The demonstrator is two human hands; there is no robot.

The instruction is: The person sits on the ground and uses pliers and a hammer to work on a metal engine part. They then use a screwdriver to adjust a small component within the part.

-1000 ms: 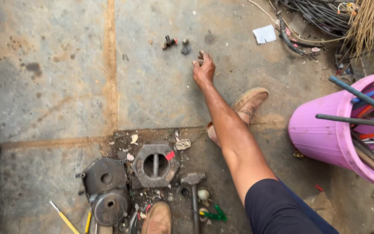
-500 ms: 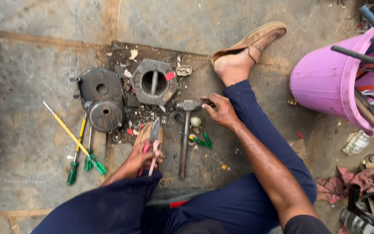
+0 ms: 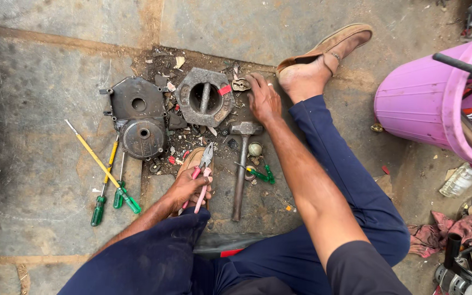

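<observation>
While seated on a stained concrete floor (image 3: 39, 164), a person grips a pair of pink-handled pliers (image 3: 200, 173) in the left hand (image 3: 188, 188), fingers curled tight around the handles so that the metal nose points away from the body, toward a scatter of debris. Just past the pliers' tip lies an octagonal cast-metal housing (image 3: 204, 98) with a round opening and a bar across it. The right hand (image 3: 263, 101) rests palm-down on the ground beside that housing, fingers spread and loosely bent; its fingertips touch or nearly touch a small metal fitting (image 3: 241, 84), though whether they pinch it cannot be told. Directly below that hand sits the head of a hammer (image 3: 242, 164), its handle running back toward the person between the two arms. Left of the housing lie a dark engine cover (image 3: 136, 98) and a round grey cover (image 3: 142, 137). Yellow-shafted screwdrivers (image 3: 107, 177) with green handles lie well to the left of the pliers. A tan shoe (image 3: 331, 46) covers the outstretched right foot, and a pink plastic bucket (image 3: 422, 106) holding tools stands on the far right.
</observation>
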